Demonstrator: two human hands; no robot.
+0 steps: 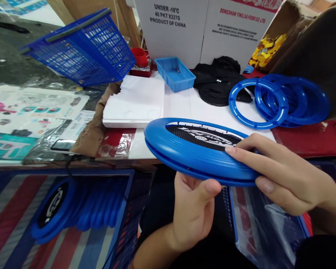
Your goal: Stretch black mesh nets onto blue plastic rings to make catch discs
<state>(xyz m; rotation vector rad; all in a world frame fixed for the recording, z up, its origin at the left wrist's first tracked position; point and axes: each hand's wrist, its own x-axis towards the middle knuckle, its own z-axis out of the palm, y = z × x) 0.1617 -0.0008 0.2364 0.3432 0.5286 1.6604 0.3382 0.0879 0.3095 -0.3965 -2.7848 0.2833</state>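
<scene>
A blue flying disc (168,144) with a black mesh centre and white lettering is held tilted above the table's front edge. A dark gap runs along its rim between an upper and a lower ring. My right hand (285,172) grips its right side, fingers on top and thumb at the lower edge. Beneath the disc, my left hand (194,209) supports it, thumb sticking out and the other fingertips partly hidden. Loose blue rings (235,106) lie at the right back of the table. Black mesh pieces (220,84) are heaped beside them.
A blue basket (86,48) stands tilted at the back left, near a small blue tray (176,76) and a white block (133,102). Finished-looking discs (53,209) sit in a crate below left. A cardboard box (305,45) with yellow parts stands right.
</scene>
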